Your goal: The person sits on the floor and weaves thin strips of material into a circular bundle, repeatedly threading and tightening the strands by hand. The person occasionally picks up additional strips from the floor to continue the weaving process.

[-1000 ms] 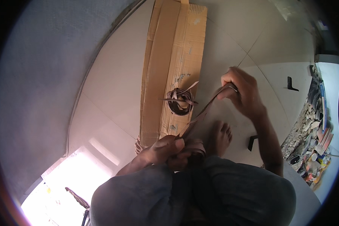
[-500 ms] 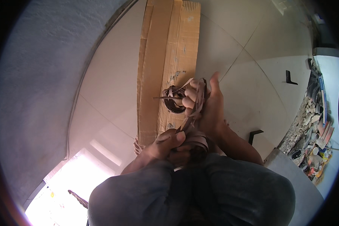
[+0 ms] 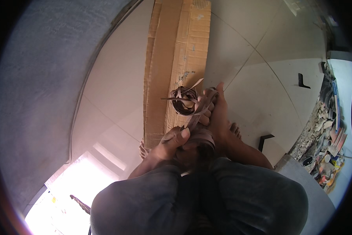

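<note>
My left hand (image 3: 169, 144) is closed around flat brown strips, its thumb pressed on top of them. A wound bundle of brown strip (image 3: 201, 138) sits between my hands, just above my lap. Brown strip (image 3: 196, 120) runs up from the left hand to my right hand (image 3: 219, 113), whose fingers curl round it while the thumb points up. A loose coil of thin brown strip (image 3: 178, 106) lies just left of the right fingers, over the cardboard, with stray ends sticking out. Parts of the left fingers are hidden behind the bundle.
A long flattened cardboard piece (image 3: 160, 66) lies on the tiled floor (image 3: 258, 86) ahead of me. Black angled brackets (image 3: 265, 141) stand to the right, beside a rubble heap (image 3: 321, 145). My knees (image 3: 258, 196) are bent below, and a grey wall (image 3: 43, 86) rises at left.
My right hand has come slightly down, its fingers curling more tightly on the strip. The strip between the hands now shows more plainly; the left hand stays almost where it was.
</note>
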The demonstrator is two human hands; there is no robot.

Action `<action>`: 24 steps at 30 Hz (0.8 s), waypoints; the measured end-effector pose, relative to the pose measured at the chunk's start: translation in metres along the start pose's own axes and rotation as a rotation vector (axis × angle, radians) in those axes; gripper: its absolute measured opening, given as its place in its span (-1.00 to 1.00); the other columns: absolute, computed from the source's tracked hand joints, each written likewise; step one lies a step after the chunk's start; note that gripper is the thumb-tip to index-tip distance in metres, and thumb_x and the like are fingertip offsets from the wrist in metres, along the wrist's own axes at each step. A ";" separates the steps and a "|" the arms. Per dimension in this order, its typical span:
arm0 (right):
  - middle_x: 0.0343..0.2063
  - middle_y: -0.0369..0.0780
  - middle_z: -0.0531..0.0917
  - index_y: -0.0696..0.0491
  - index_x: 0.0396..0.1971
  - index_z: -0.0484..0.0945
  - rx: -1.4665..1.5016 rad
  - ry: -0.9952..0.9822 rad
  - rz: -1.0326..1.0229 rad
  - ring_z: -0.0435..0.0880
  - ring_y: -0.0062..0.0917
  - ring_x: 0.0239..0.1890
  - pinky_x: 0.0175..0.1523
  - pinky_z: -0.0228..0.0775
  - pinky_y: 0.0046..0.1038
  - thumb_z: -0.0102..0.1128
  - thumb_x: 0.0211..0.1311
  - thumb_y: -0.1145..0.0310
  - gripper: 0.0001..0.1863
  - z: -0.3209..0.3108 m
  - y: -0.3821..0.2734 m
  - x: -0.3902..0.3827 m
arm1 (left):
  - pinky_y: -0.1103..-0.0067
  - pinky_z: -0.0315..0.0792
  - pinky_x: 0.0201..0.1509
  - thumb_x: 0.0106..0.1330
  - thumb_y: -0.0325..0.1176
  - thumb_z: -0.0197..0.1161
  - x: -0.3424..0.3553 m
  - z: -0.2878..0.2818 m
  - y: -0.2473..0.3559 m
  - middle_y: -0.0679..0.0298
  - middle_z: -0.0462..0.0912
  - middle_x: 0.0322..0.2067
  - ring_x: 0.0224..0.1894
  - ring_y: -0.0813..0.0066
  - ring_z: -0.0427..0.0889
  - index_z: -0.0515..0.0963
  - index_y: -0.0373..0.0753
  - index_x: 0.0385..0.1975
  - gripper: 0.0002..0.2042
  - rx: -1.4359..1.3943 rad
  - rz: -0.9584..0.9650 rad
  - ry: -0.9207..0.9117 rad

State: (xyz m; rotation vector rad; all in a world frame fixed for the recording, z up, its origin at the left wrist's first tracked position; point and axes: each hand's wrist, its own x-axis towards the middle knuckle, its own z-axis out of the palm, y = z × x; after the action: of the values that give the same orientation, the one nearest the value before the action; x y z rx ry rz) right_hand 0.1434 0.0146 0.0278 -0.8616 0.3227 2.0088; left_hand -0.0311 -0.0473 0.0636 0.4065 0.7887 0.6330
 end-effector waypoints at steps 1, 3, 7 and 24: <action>-0.74 -0.50 0.20 -0.18 -0.62 0.22 0.047 -0.048 0.020 0.09 -0.77 -0.76 -0.76 -0.16 -0.62 -0.21 0.42 -0.35 -0.41 0.000 0.003 -0.001 | 0.67 0.21 -0.38 0.43 0.10 0.15 -0.001 -0.005 -0.004 0.33 0.51 -0.31 -0.36 0.71 0.36 0.49 -0.36 -0.07 -0.48 0.006 0.003 -0.004; -0.73 -0.49 0.23 -0.19 -0.63 0.18 0.141 -0.143 0.061 0.10 -0.77 -0.76 -0.75 -0.15 -0.61 -0.24 0.45 -0.33 -0.41 0.004 0.010 -0.005 | 0.68 0.21 -0.36 0.42 0.11 0.15 0.000 -0.014 -0.008 0.34 0.50 -0.32 -0.33 0.72 0.36 0.46 -0.39 0.01 -0.43 0.001 0.041 0.006; -0.74 -0.47 0.16 -0.16 -0.66 0.12 -0.041 0.164 0.140 0.07 -0.74 -0.75 -0.72 -0.09 -0.60 -0.33 0.48 -0.31 -0.39 0.030 0.023 -0.016 | 0.70 0.22 -0.36 0.45 0.09 0.11 0.008 -0.007 -0.003 0.38 0.48 -0.41 -0.40 0.72 0.36 0.38 -0.42 0.14 -0.40 -0.087 0.199 0.051; -0.32 -0.23 0.53 0.01 -0.36 0.41 -0.147 -0.036 0.192 0.61 -0.48 -0.23 -0.11 0.59 -0.43 -0.41 0.47 -0.32 -0.34 0.033 0.015 -0.032 | 0.67 0.17 -0.68 0.57 0.06 -0.14 0.013 -0.028 -0.007 0.39 0.24 -0.74 -0.80 0.68 0.15 0.23 -0.37 0.26 -0.43 -0.409 0.166 -0.284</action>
State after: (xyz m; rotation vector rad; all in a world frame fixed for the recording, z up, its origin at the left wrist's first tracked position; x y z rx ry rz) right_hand 0.1276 0.0029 0.0718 -0.9128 0.2480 2.2462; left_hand -0.0426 -0.0415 0.0349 0.1798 0.3435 0.8498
